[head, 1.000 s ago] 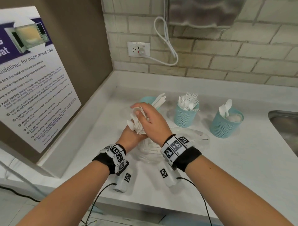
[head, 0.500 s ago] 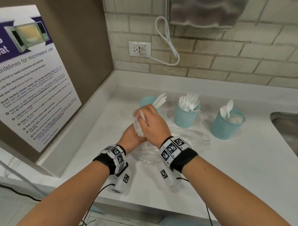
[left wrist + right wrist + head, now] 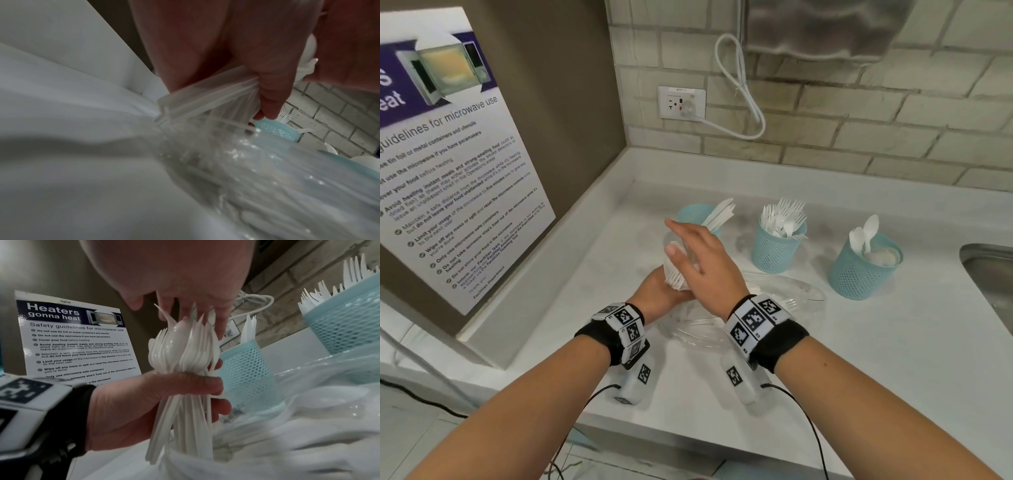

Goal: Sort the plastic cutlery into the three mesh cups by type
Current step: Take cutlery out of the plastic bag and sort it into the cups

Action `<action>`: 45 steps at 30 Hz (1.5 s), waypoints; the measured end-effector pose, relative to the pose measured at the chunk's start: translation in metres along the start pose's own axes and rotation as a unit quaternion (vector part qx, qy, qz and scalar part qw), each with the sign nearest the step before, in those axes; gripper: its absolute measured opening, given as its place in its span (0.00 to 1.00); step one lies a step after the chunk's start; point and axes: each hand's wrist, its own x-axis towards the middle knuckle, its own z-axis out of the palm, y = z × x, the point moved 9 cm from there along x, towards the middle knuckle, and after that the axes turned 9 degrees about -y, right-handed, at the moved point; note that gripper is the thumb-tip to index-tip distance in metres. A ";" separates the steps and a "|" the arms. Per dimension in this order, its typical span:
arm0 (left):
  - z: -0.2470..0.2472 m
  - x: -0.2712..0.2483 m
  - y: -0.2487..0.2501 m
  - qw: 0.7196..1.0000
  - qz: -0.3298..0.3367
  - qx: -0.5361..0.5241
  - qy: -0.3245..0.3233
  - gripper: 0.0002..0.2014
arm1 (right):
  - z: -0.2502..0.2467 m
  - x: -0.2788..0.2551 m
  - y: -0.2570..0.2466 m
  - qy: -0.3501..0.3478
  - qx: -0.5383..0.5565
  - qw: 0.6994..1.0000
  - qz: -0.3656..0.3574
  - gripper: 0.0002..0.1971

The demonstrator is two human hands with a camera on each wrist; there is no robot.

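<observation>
White plastic cutlery bundle (image 3: 674, 270) upright in left hand (image 3: 654, 294), just before knife cup (image 3: 693, 214).
Head: right hand (image 3: 702, 263) fingers straight, flat on bundle tops.
Left wrist: fingers also pinching clear bag (image 3: 205, 91).
Right wrist: long axis vertical, heads directly under right fingertips (image 3: 221, 327); right nearer.

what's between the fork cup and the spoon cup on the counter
Nothing stands between the fork cup and the spoon cup; the head view shows only bare counter there.
</observation>
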 end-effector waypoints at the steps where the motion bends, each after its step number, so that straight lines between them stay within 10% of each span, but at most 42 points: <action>1: 0.000 0.001 -0.002 1.000 -0.003 -0.005 0.002 0.14 | -0.001 0.000 -0.002 0.003 0.006 1.000 -0.009 0.20; 9: -0.002 0.000 0.000 0.999 0.000 -0.038 0.024 0.14 | -0.013 0.000 0.002 -0.002 -0.038 0.999 -0.027 0.21; 17: -0.011 0.007 0.030 0.996 0.034 -0.062 0.051 0.07 | -0.057 -0.005 0.031 0.030 0.206 0.977 0.056 0.29; 33: 0.003 0.027 0.066 0.992 0.050 -0.113 -0.026 0.06 | -0.093 0.024 0.039 0.078 0.223 0.968 0.079 0.09; 45: -0.057 0.032 0.043 0.990 0.032 -0.112 0.078 0.03 | -0.177 0.053 0.016 0.310 0.234 0.921 0.002 0.12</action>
